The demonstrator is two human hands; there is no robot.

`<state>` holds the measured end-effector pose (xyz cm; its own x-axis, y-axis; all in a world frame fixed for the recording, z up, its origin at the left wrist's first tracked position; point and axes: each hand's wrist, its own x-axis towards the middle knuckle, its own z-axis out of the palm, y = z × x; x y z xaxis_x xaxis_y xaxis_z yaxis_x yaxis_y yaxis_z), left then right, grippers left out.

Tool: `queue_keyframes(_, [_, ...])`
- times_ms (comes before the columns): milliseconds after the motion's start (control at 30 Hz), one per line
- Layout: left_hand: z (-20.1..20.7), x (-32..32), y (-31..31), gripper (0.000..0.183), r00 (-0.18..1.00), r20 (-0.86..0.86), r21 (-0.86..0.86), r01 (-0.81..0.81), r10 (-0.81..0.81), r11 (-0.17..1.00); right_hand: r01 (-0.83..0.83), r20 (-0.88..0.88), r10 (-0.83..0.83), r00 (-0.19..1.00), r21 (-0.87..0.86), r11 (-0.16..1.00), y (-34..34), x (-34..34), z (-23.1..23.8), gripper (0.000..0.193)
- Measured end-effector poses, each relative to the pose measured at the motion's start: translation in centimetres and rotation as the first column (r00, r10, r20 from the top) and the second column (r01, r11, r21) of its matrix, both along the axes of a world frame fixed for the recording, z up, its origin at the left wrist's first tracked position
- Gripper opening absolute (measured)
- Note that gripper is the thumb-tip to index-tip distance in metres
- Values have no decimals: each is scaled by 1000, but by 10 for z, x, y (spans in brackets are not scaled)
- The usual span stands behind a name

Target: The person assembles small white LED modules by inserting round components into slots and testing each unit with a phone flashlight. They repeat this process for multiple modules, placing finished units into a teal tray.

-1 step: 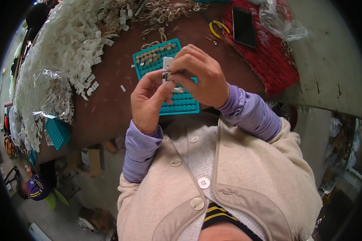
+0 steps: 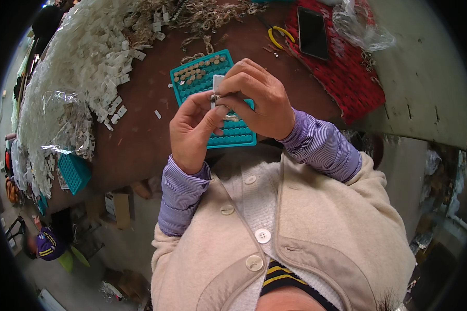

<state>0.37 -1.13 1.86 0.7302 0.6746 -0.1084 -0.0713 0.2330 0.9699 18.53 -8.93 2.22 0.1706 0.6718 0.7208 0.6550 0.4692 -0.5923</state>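
Over the tray [image 2: 247, 137], left hand [image 2: 190, 137] and right hand [image 2: 262, 98] pinch a shiny piece [image 2: 214, 97] by a white card [image 2: 217, 83], delicate handiwork seemingly calling for steadiness next!

Cream jacket [image 2: 342, 228], pale round buttons [image 2: 263, 236]; purple-striped sleeves [image 2: 324, 147]; black-yellow striped cloth [image 2: 281, 280], probably collar.

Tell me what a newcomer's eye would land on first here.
Probably the bright teal tray, mid-table beneath the left hand and right hand, with pale round pieces in its far rows. Then the pale heap of plastic packets at left, and the red cloth at right with a phone on it.
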Motion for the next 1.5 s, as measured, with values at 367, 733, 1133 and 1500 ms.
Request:
queue_keyframes(367, [-7, -18, 3, 30, 1000, 2, 16, -14, 14, 1000, -27, -175, 12, 985, -81, 996, -12, -19, 3, 28])
queue_keyframes(733, [4, -2, -8, 27, 989, 29, -131, 147, -144, 980, 191, -2, -192, 981, -94, 977, -23, -4, 10, 18])
queue_keyframes(1133, [9, 75, -42, 19, 983, -36, -252, 166, -181, 953, 304, 7, -305, 952, 53, 951, -80, 34, -1, 26])
queue_keyframes(1500, [-3, 96, -5, 15, 985, 118, -388, 165, -129, 907, 813, 175, -797, 577, -214, 542, -118, 179, -36, 8])
